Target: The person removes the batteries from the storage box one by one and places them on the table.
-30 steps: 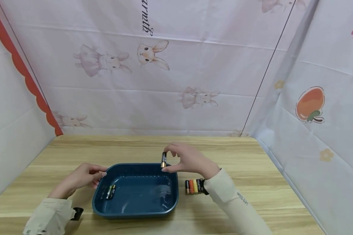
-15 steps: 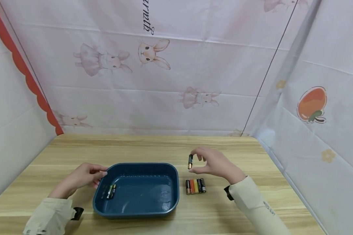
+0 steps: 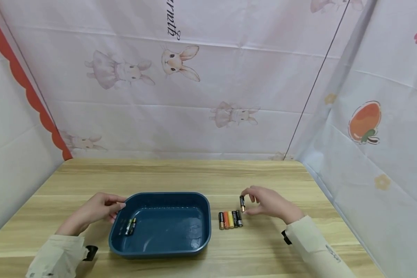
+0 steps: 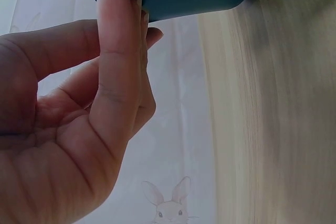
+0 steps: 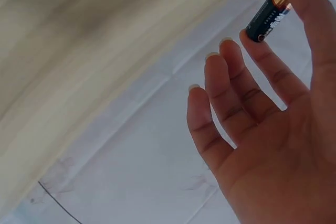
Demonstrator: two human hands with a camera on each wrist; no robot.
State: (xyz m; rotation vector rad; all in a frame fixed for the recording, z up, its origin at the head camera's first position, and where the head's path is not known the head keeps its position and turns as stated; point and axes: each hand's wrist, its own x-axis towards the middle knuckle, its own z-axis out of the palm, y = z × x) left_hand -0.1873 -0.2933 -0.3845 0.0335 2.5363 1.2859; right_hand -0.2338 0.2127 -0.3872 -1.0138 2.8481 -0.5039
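A dark blue rectangular plastic basin [image 3: 160, 255] sits on the table, with two small batteries [image 3: 130, 227] lying inside near its left wall. At its far left corner my left hand [image 3: 94, 212] holds the rim; in the left wrist view its fingertips meet the outer wall. Between thumb and index finger my right hand [image 3: 272, 202] pinches a black and copper battery [image 3: 242, 204] end to end. The right wrist view shows this battery [image 5: 266, 22] with the other fingers spread loosely. It hangs just right of a row of several batteries [image 3: 230, 219].
The row holds black, orange and yellow batteries side by side, just right of the basin. The light wooden table [image 3: 292, 247] ends at a printed cloth backdrop [image 3: 180, 131] behind. A cloth side panel [image 3: 385, 200] rises on the right.
My right hand has carried the pinched battery from above the basin's far right corner rightward and down, to the right end of the row. The left hand has stayed at the rim.
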